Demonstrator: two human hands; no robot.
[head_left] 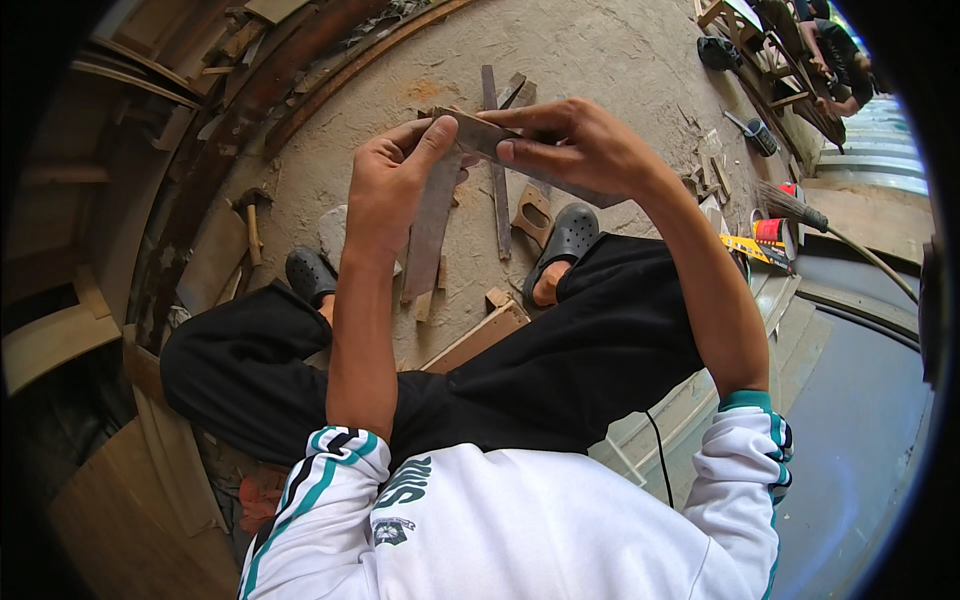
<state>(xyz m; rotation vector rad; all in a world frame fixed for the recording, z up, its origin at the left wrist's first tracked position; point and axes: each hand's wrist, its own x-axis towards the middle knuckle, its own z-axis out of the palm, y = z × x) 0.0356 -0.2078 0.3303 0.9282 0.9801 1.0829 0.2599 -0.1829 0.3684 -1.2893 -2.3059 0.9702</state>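
My left hand (392, 180) is closed on one flat grey-brown wooden strip (430, 235), its thumb pressed near the upper end. That strip slants down toward my lap. Pinched between the thumb and fingers of my right hand (575, 148) is a second wooden strip (590, 190), which runs off to the lower right beneath the palm. The two strips come together at an angle by my left thumb; whether they are joined there I cannot tell. Behind them, a narrow dark wooden slat (497, 170) lies on the dusty ground.
A saw's wooden handle (532, 216) lies beside my right shoe (572, 232). A hammer (254, 232) rests at the left near stacked boards. On the right are a broom (795, 205), a red can (775, 238) and a dark cup (762, 137). Another person (838, 60) is at the far right.
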